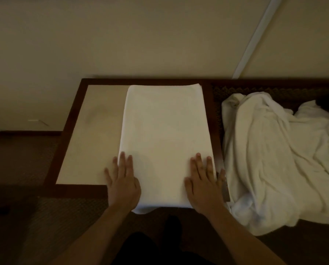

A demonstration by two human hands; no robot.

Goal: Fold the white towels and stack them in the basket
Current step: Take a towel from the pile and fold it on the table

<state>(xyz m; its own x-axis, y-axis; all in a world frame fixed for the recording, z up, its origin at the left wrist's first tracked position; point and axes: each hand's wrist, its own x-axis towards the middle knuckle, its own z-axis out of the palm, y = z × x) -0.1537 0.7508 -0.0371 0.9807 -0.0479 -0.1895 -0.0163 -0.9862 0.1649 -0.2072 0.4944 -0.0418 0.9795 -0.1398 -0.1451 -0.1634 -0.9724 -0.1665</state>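
nothing for you to read here, no labels, no brands, no numbers, no signs, lighting's too dim anyway

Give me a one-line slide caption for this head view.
Left hand and right hand press flat on a folded white towel on the table, beside crumpled towels.

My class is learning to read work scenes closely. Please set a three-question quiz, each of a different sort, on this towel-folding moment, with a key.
1. True or false: both hands lie flat on the folded towel.
2. Where is the crumpled towel pile? A) left of the folded towel B) right of it C) on top of it
3. Fill in: the folded towel's near edge hangs over the table's ____ edge.

Key: 1 true: left hand and right hand press flat. 2 B. 3 front.
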